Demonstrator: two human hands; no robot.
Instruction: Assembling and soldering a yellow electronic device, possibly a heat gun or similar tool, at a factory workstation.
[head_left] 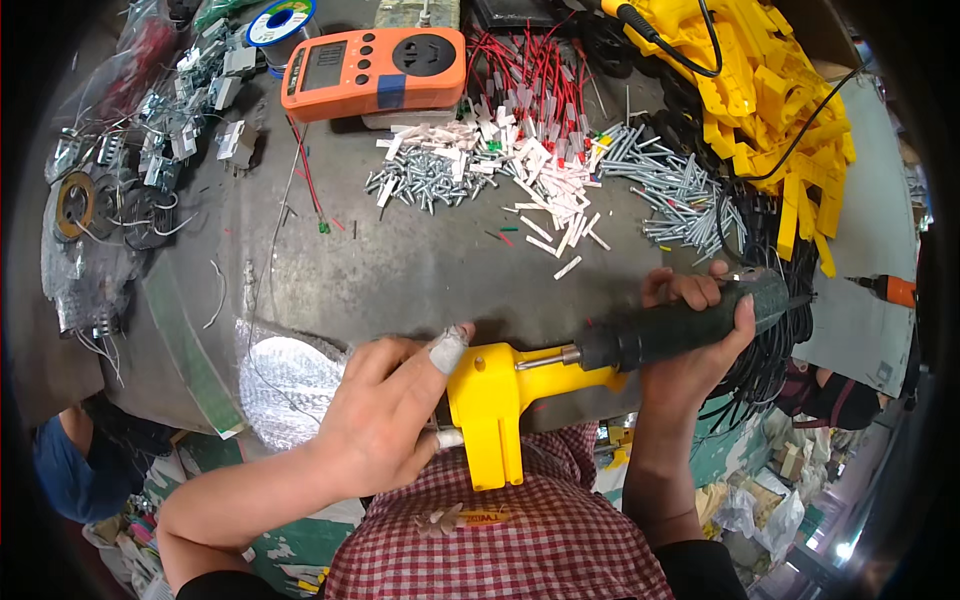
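A yellow plastic housing (487,415) is held at the table's near edge by my left hand (372,425), its fingers closed on the left side. White tape wraps that hand's thumb or forefinger. My right hand (697,365) is wrapped round a black electric screwdriver (655,335), which lies almost level and points left. Its metal bit (545,360) reaches the right side of the housing. A yellow arm of the housing runs right, beneath the screwdriver. Whether a screw sits at the bit's tip I cannot tell.
An orange multimeter (375,72) stands at the back, beside a solder spool (282,22). Short screws (425,180), white strips (555,190), long screws (665,175) and red wires (520,70) lie heaped. Yellow housings (770,90) pile up back right; metal parts with wires (150,150) at left.
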